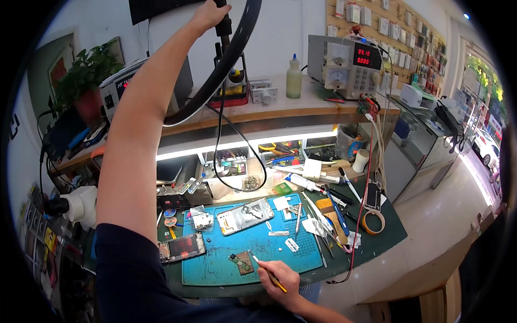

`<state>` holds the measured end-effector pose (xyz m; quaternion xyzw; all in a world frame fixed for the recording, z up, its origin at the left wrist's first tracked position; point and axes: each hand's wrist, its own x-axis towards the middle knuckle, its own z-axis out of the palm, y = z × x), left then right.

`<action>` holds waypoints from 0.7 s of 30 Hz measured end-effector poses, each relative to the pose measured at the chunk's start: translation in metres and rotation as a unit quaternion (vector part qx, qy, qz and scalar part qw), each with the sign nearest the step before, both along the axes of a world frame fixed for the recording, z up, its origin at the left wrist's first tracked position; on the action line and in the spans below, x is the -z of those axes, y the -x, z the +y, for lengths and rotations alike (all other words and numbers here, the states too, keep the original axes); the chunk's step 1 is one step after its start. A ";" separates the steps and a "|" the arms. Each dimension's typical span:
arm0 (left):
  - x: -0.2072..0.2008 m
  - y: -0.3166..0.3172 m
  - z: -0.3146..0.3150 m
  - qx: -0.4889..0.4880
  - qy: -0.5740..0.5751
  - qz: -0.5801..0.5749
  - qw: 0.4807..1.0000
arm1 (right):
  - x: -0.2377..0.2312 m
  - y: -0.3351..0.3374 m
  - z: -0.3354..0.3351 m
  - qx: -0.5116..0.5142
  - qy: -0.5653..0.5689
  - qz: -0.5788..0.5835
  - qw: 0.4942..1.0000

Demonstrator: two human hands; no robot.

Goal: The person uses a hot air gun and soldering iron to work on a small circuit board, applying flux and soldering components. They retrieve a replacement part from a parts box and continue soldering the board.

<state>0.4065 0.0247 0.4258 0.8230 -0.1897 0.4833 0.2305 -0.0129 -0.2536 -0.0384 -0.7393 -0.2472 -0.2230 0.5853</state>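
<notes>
My left hand (pixel 209 16) is raised high at the top, its fingers closed round an upright black handle (pixel 224 27). A thick black curved tube (pixel 218 78) passes close by it. Low in the middle, my right hand (pixel 280 279) pinches a slim pen-like tool (pixel 276 281) with a yellow-and-black handle. Its pale tip points up and left, near a small phone circuit board (pixel 237 261). That board lies on a brown square pad (pixel 245 267) on the blue work mat (pixel 215 273). I cannot tell whether the tip touches the board.
Behind the pad lies a phone housing (pixel 245 216); an opened phone (pixel 183 247) is at left. Brushes (pixel 329 215), a tape roll (pixel 373 222) and a red cable (pixel 362 215) crowd the right. A power supply (pixel 350 67) and liquid bottle (pixel 294 79) stand on the shelf. A microscope (pixel 75 207) is at left.
</notes>
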 end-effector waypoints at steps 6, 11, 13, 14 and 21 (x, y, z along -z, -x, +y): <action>0.025 0.008 -0.009 -0.038 -0.055 0.076 0.995 | 0.002 -0.001 -0.002 0.008 0.010 -0.002 1.000; 0.033 -0.018 -0.002 -0.011 -0.044 0.184 0.982 | 0.000 -0.001 -0.001 0.017 -0.015 -0.005 1.000; 0.040 -0.009 -0.016 0.020 -0.043 0.210 0.976 | -0.001 -0.001 -0.008 0.032 -0.011 0.054 0.998; 0.040 -0.004 -0.010 0.039 -0.056 0.224 0.972 | -0.002 0.000 -0.009 0.033 -0.012 0.086 0.996; 0.019 0.075 0.040 -0.031 0.032 -0.067 0.997 | -0.023 -0.058 -0.067 0.181 0.273 -0.040 0.944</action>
